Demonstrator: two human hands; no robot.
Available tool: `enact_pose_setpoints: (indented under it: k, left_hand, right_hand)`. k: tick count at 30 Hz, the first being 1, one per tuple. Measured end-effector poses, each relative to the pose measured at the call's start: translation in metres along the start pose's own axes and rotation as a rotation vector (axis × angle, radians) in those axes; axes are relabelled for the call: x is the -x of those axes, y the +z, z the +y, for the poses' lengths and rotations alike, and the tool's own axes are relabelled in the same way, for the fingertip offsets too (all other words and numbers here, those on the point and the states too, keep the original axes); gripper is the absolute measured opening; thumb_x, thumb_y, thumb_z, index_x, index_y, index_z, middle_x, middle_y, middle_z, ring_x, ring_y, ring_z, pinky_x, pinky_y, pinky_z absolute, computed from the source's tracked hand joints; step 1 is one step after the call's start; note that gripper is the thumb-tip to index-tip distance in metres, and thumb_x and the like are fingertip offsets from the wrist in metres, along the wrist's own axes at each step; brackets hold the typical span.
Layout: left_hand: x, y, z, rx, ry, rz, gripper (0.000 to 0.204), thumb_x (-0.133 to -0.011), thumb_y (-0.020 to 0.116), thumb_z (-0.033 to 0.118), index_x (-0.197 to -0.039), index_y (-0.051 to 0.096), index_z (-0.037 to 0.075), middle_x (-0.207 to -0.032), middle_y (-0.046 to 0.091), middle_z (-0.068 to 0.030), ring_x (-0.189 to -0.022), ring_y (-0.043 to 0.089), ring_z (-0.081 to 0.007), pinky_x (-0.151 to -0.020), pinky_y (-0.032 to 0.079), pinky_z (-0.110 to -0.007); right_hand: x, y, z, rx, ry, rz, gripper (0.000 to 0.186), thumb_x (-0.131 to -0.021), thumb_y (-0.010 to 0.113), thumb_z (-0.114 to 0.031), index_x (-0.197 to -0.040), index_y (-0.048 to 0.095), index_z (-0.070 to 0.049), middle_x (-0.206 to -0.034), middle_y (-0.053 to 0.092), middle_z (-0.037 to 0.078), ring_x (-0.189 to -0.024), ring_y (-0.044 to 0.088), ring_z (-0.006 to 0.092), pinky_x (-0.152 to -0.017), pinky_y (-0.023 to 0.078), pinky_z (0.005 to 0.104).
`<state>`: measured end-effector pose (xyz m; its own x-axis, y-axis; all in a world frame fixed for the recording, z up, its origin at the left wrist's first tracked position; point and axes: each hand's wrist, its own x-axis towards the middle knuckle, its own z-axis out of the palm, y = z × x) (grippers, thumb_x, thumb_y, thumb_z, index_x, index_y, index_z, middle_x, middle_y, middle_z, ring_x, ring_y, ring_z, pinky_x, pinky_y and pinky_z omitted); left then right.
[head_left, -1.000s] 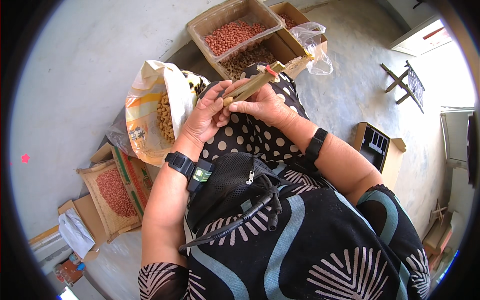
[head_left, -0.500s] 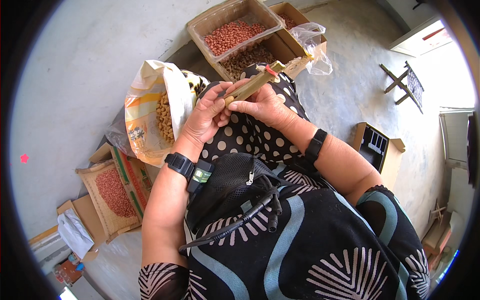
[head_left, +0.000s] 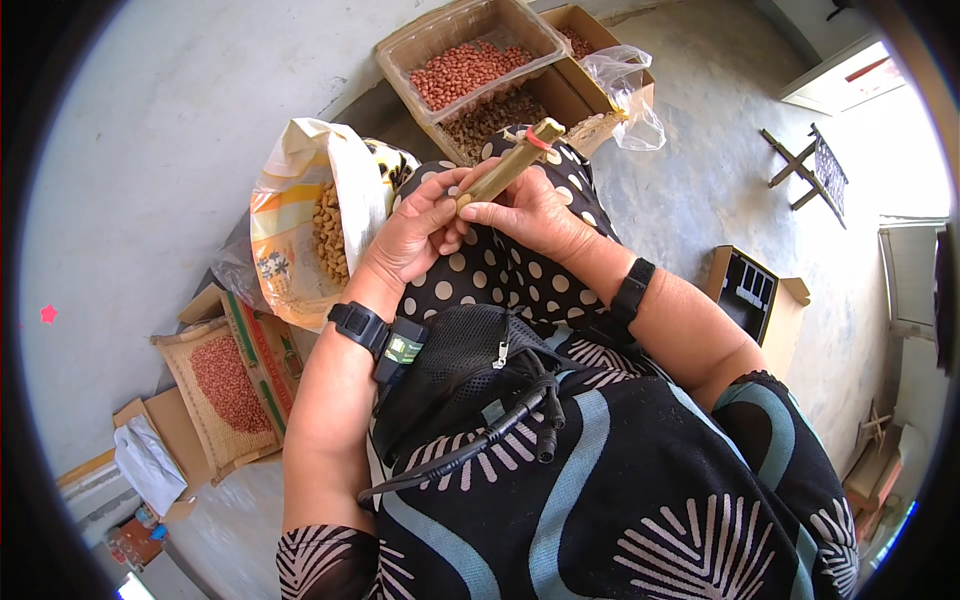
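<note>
Slim wooden stick between both hands

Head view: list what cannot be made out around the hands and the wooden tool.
- Whatever the wooden tool pinches: hidden by the fingertips of left hand and right hand.
- Sack contents: pale lumps, too small to identify.
- Farthest carton: mostly hidden by the tray of red kernels.

Left hand, right hand meet over lap, fingers curled, forearms bent inward.
</note>
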<state>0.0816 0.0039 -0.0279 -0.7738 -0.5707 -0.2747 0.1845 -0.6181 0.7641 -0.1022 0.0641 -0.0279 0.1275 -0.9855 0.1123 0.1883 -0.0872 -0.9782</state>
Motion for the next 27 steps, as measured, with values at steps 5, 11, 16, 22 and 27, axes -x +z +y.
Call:
enact_pose_setpoints:
  k: [5,11,16,22,27]
  left_hand:
    - [0.0001,-0.0005,0.0013,-0.008,-0.021,-0.024,0.045,-0.091,0.063,0.018,-0.132,0.047,0.009,-0.084,0.058,0.0041,-0.068,0.054,-0.003,-0.052,0.041,-0.016]
    - [-0.0006,-0.0005,0.002,-0.016,-0.017,-0.032,0.042,-0.093,0.061,0.02,-0.13,0.048,0.007,-0.083,0.059,0.0022,-0.069,0.056,-0.0052,-0.054,0.042,-0.016]
    - [-0.0007,-0.0003,0.0017,-0.028,-0.02,-0.022,0.043,-0.092,0.062,0.02,-0.13,0.048,0.007,-0.083,0.059,0.0022,-0.069,0.056,-0.0054,-0.054,0.041,-0.015]
    - [0.0001,0.0005,0.0013,-0.024,-0.019,-0.014,0.044,-0.092,0.062,0.023,-0.13,0.048,0.006,-0.082,0.059,0.0026,-0.069,0.056,-0.0059,-0.054,0.041,-0.016]
    - [-0.0006,0.0,0.0009,0.022,-0.025,-0.02,0.052,-0.091,0.063,0.036,-0.129,0.048,0.005,-0.081,0.058,0.0041,-0.068,0.056,-0.0037,-0.05,0.042,-0.015]
  right_hand:
    - [0.0007,0.0023,-0.0027,0.032,-0.003,0.012,0.03,-0.083,0.07,-0.005,-0.107,0.055,0.004,-0.091,0.065,0.008,-0.084,0.064,0.0136,-0.079,0.053,0.0272]
    - [0.002,0.0033,-0.0039,0.052,0.0,0.022,0.027,-0.085,0.069,-0.005,-0.106,0.056,0.005,-0.09,0.066,0.008,-0.082,0.064,0.0136,-0.077,0.053,0.0272]
    - [0.0032,0.0035,-0.0076,0.07,0.026,0.02,0.024,-0.086,0.068,-0.007,-0.103,0.056,0.004,-0.088,0.065,0.007,-0.08,0.064,0.0133,-0.076,0.053,0.0269]
    - [0.0025,0.0036,-0.0078,0.042,0.035,0.023,0.025,-0.085,0.069,-0.007,-0.103,0.057,0.004,-0.088,0.066,0.008,-0.08,0.064,0.0133,-0.076,0.053,0.0275]
    - [0.0024,0.0052,-0.0024,0.117,0.016,0.038,0.024,-0.083,0.07,-0.007,-0.101,0.058,0.004,-0.088,0.067,0.008,-0.082,0.065,0.0133,-0.077,0.053,0.0273]
